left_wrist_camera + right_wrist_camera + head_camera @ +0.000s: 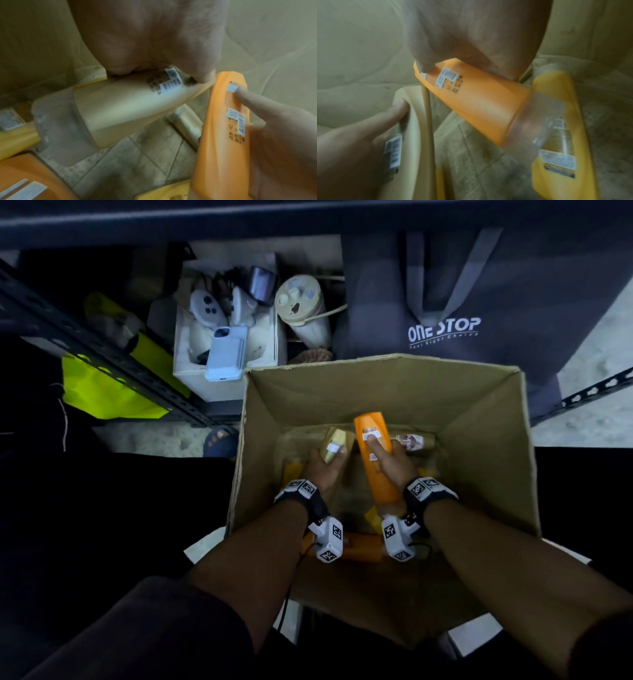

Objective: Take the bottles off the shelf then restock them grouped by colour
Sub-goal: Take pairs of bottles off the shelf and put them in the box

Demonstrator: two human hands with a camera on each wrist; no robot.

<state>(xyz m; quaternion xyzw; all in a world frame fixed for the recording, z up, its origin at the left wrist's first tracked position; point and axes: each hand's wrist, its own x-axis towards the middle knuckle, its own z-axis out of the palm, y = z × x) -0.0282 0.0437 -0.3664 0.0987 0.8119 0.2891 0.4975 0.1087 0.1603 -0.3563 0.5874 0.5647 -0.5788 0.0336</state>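
Inside cardboard box (pixel 260 419): left hand (pixel 323 470) fingers gripped beige bottle (pixel 337 444); right hand (pixel 390 463) fingers gripped orange bottle (pixel 376 453).

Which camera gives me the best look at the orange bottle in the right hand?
The right wrist view: the orange bottle fills the centre, label and clear cap visible, right hand gripping it. The head view shows the whole bottle inside the box, but small. The left wrist view shows only its upper part at the frame edge.
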